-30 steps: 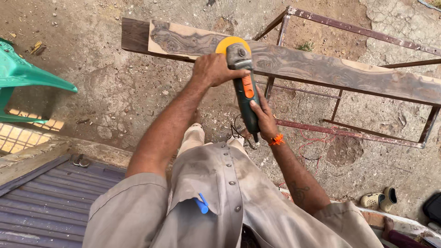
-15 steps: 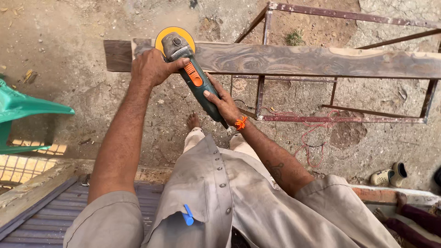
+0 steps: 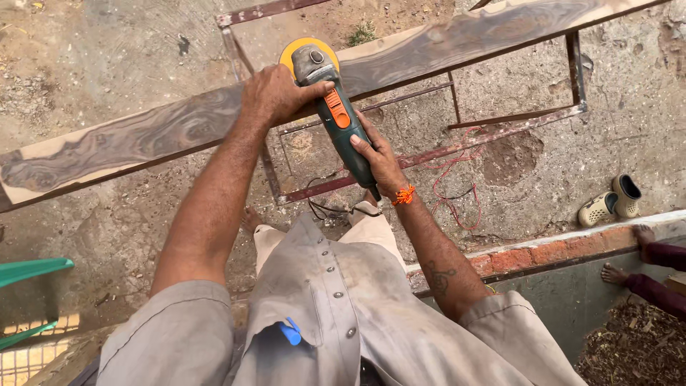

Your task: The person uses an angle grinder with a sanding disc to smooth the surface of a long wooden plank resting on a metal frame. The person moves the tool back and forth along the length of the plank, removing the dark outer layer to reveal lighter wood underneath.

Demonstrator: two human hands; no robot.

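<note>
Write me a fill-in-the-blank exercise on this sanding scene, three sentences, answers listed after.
1. The left hand presses on the head of the green and orange power sander, whose round pad is coloured ____.
2. The right hand, gripping the sander's rear handle, wears a wristband coloured ____.
3. The long streaked wooden plank rests on a rusty frame made of ____.

Missing words: yellow; orange; metal

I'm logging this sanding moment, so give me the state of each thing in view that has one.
Sander: held in both hands, yellow disc on the plank.
Plank: lying across the metal frame.
Left hand: gripping the sander's head.
Right hand: gripping its handle.
Sandals: lying unworn on the ground.
</note>
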